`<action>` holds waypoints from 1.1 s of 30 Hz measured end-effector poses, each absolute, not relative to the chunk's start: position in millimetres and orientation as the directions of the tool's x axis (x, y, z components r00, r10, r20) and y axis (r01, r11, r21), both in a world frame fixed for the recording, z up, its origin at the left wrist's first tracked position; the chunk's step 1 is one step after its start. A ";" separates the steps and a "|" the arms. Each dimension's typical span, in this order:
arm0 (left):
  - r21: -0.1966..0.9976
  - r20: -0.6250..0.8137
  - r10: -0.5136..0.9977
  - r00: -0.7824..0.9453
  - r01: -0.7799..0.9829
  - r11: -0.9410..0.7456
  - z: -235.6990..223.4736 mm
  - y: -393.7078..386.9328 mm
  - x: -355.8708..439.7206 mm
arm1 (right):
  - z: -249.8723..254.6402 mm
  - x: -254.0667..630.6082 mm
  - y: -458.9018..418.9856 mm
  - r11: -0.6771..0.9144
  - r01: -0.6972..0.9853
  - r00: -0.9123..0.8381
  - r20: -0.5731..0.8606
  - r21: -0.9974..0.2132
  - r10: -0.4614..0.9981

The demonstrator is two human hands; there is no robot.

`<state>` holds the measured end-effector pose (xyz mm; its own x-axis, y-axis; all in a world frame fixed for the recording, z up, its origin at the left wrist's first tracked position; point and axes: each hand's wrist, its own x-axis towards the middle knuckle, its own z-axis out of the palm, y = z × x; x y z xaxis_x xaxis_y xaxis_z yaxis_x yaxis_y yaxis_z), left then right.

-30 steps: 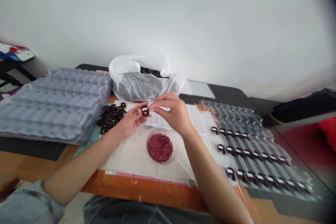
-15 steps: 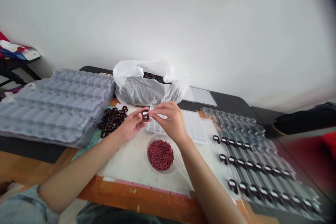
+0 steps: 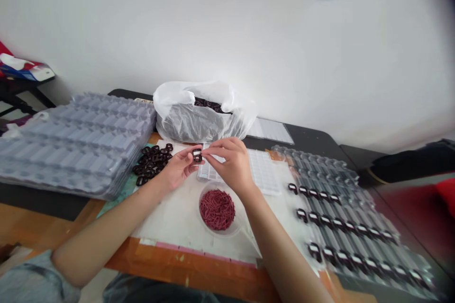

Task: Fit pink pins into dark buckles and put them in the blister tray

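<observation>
Table (image 3: 177,256): tray stack (image 3: 71,147) at 9 o'clock, bag (image 3: 185,120) at 12, filled tray (image 3: 341,218) at 3. Bowl of red bits (image 3: 216,209) at 6, loose black rings (image 3: 151,163) at 9 next to L hand (image 3: 179,169). Fingers of L hand and R hand (image 3: 227,166) pinched together on held ring (image 3: 197,155), center, just above bowl.

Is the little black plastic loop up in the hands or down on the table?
Up in the hands: the left hand and right hand pinch the black plastic loop between their fingers, off the table.

Two hands (image 3: 179,168), one bowl (image 3: 217,233), one plastic bag (image 3: 185,125).
</observation>
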<state>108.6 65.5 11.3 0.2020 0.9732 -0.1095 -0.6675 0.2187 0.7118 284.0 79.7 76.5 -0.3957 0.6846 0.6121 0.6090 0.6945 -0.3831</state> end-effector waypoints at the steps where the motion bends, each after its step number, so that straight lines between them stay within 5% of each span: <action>1: 0.715 -0.108 0.974 0.201 -0.665 0.216 11.4 65.6 109.1 | 75.9 283.1 79.5 0.702 0.611 -0.401 0.620 -0.367 0.674; 9: 0.714 -0.097 0.976 0.193 -0.670 0.203 7.7 66.2 112.1 | 68.4 276.3 78.7 0.769 0.563 -0.390 0.724 -0.303 0.570; 33: 0.707 -0.096 0.982 0.164 -0.683 0.183 9.3 70.0 106.8 | 77.0 288.3 80.5 0.854 0.505 -0.573 0.690 -0.127 0.442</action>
<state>106.8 70.0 9.3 0.1643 0.9817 -0.0961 -0.6834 0.1835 0.7066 288.3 80.5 77.0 -0.5734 0.4417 0.6900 0.5048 0.8538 -0.1271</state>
